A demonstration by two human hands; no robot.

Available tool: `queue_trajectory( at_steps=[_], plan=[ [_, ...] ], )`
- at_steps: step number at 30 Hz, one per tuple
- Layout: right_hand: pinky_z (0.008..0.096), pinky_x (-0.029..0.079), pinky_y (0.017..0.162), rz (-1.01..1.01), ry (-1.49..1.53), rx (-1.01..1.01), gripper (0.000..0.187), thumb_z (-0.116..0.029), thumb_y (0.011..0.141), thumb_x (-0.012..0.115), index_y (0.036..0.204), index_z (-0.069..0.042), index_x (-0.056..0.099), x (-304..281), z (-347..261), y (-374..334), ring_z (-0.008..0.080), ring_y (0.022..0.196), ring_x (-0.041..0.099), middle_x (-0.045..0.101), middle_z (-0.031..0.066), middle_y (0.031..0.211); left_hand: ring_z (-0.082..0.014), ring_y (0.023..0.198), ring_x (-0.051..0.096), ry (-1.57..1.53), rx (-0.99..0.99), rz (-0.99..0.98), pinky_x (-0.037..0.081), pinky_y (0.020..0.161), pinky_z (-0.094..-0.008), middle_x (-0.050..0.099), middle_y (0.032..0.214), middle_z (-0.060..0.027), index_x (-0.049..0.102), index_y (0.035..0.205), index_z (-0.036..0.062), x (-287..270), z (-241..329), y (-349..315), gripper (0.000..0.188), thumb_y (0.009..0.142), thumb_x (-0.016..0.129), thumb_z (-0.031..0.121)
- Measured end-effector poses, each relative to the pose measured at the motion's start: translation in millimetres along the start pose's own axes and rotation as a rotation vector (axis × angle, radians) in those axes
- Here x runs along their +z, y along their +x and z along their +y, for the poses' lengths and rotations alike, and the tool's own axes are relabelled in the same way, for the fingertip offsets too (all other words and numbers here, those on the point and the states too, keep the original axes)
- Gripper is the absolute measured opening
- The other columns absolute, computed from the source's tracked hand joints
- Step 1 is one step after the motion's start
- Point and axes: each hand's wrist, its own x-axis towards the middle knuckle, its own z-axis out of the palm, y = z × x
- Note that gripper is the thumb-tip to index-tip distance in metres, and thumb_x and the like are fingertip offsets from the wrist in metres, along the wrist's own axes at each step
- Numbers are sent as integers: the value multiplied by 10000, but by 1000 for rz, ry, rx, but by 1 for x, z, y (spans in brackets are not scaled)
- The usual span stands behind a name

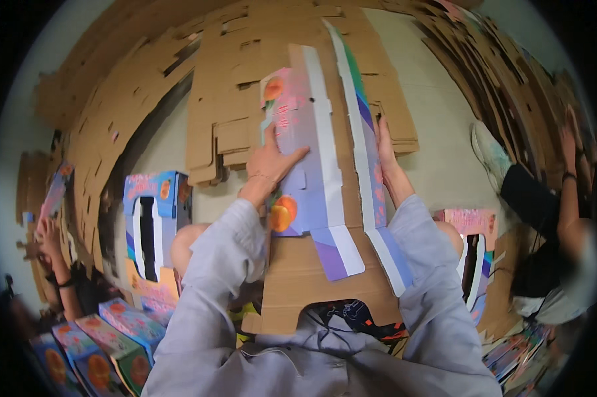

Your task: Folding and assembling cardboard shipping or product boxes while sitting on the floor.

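Observation:
A partly folded cardboard box (pixel 351 198) stands lengthwise in front of my body, plain brown inside and printed pink, blue and purple with orange fruit outside. My left hand (pixel 271 167) lies on its left printed panel (pixel 292 178), thumb and a finger spread apart. On the other side, my right hand (pixel 391 162) holds the raised right panel (pixel 359 132) from outside; its thumb is hidden. White-edged flaps (pixel 337 251) stick out at the near end. Below them, a brown end flap (pixel 298 278) with a curved cutout reaches toward my lap.
Flat brown cardboard (pixel 232 73) lies ahead, with stacked sheets (pixel 510 73) at right. Folded printed boxes stand at left (pixel 154 218) and right (pixel 470 245), with several more (pixel 106 344) at lower left. A person's hands (pixel 50 241) hold a printed piece at left; another person's arm (pixel 568 178) is at right.

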Motion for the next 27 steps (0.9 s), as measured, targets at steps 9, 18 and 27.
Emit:
queue_trajectory(
  at_steps=[9, 18, 27],
  plan=[
    [458, 342, 973, 426, -1106, 34, 685, -621, 878, 319, 1426, -213, 270, 42, 24, 7, 442, 1121, 459, 409, 294, 1231, -362, 818, 634, -36, -80, 112, 496, 674, -441, 645, 884, -213, 405, 1357, 227, 12, -9, -5, 809, 698, 588, 660],
    [487, 408, 892, 511, -1370, 42, 671, -587, 882, 350, 1420, -195, 264, 59, 33, 12, 444, 1041, 515, 422, 297, 1200, -345, 770, 626, -136, -101, 366, 478, 636, -448, 625, 797, -184, 506, 1291, 281, 32, -18, 3, 712, 700, 592, 669],
    [415, 380, 965, 187, -402, 101, 663, -511, 894, 420, 1387, -78, 325, 32, 13, 23, 308, 1130, 504, 470, 156, 1276, -363, 829, 623, -234, -124, 51, 490, 698, -439, 634, 939, -209, 185, 1442, 177, 14, -29, 17, 998, 682, 639, 639]
  ],
)
